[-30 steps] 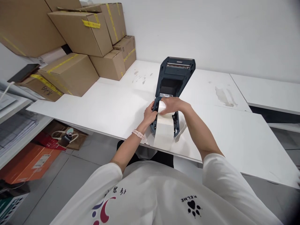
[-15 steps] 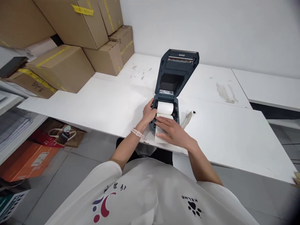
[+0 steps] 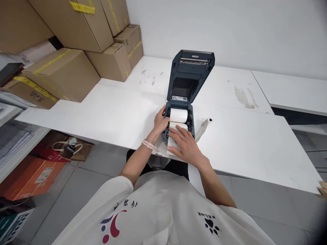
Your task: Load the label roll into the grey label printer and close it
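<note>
I have the label printer (image 3: 176, 105) on the bench (image 3: 242, 144), close to the front edge, with its lid (image 3: 187, 76) raised; the white label roll (image 3: 178, 115) lies in the bay, beyond my right hand (image 3: 186, 144). My left hand (image 3: 160, 123) grips the left wall of the printer, the thumb over the rim near the end of the roll; if the thumb touches the roll, I cannot tell. The fingers of my right hand are spread and rather flat over the paper strip (image 3: 172, 140) at the front of the printer, and I cannot see if any of them pinches it.

The strip is, I think, the most delicate point. If the right hand presses more on one side, the strip could go askew, because no guide that I can see keeps it straight there. A pull which is too strong could crease it, or make the roll turn and give slack. The lid is also a risk: no hand supports it, so a knock to the printer might let it drop upon the fingers. Just beside the right side lies a loose paper curl (image 3: 203, 128), and my right forearm, if it swings outward, could sweep it away
</note>
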